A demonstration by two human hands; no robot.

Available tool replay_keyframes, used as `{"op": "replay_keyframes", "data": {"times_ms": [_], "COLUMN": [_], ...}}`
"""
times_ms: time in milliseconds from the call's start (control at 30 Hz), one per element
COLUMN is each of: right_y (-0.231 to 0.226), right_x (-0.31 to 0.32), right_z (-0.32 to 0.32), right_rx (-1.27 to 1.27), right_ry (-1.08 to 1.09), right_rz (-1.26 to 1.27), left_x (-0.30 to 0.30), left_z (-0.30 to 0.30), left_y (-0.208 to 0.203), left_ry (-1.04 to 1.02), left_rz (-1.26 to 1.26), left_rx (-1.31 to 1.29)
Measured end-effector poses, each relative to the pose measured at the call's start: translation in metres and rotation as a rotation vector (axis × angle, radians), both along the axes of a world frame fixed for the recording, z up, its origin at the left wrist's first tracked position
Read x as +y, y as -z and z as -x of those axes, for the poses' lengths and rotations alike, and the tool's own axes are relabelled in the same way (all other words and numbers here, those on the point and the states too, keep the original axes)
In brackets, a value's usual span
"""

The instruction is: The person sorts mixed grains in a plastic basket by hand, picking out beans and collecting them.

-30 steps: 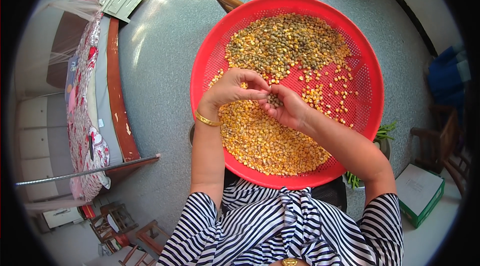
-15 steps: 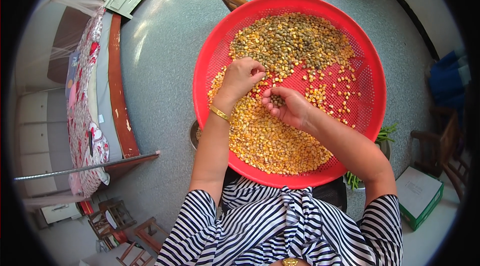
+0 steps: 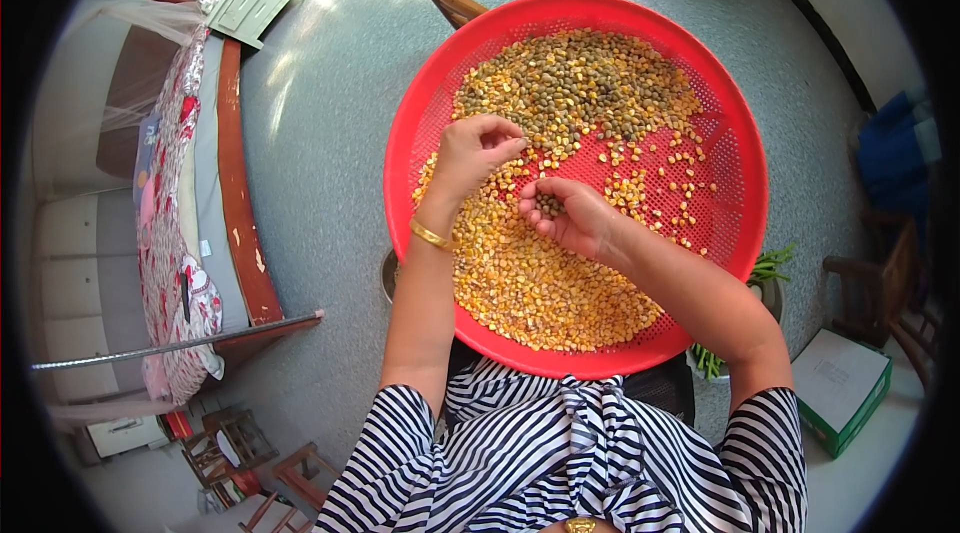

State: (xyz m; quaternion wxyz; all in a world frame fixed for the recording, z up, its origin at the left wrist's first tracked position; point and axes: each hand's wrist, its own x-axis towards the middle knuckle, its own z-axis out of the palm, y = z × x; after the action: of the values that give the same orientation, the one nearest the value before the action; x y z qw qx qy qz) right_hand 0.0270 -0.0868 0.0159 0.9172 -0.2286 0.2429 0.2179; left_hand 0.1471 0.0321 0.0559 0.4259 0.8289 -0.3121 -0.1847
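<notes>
A round red sieve tray rests over my lap, holding yellow corn kernels in its near part. Toward the far side lies a mixed pile of corn and round brown-green beans. My left hand, a gold bangle on its wrist, is at the near left edge of that pile. Its thumb and forefinger are pinched together; whatever is between them is too small to make out. Just to the right, my right hand is palm up with curled fingers, cupping several brown beans above the corn.
Behind the tray's left edge shows a metal bowl. Green vegetable stalks lie in a container by its right side. A green and white box stands on the floor at right, near wooden chairs. A bed runs along the left.
The whole view has shifted slightly. My left hand stays pinched at the pile's edge, a touch farther from my right hand, which keeps cupping the beans.
</notes>
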Motion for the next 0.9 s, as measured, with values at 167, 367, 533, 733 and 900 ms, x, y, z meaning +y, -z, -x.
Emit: {"op": "replay_keyframes", "data": {"times_ms": [167, 367, 533, 733, 900], "right_y": [0.004, 0.003, 0.002, -0.001, -0.002], "right_x": [-0.001, 0.000, 0.000, 0.001, 0.000], "right_z": [-0.001, -0.001, 0.000, 0.001, 0.001], "right_rx": [-0.019, 0.016, 0.026, 0.008, 0.010], "right_ry": [0.040, 0.053, 0.024, 0.005, 0.000], "right_rz": [-0.088, -0.075, -0.039, -0.014, -0.006], "left_x": [0.005, 0.006, -0.001, -0.003, -0.004], "left_z": [0.007, -0.004, 0.002, 0.003, 0.008], "left_y": [-0.025, -0.003, 0.007, 0.020, 0.011], "left_ry": [0.263, 0.047, 0.033, 0.114, 0.056], "left_rz": [0.163, 0.063, -0.154, -0.265, -0.194], "left_rx": [0.563, 0.135, -0.176, -0.298, -0.173]}}
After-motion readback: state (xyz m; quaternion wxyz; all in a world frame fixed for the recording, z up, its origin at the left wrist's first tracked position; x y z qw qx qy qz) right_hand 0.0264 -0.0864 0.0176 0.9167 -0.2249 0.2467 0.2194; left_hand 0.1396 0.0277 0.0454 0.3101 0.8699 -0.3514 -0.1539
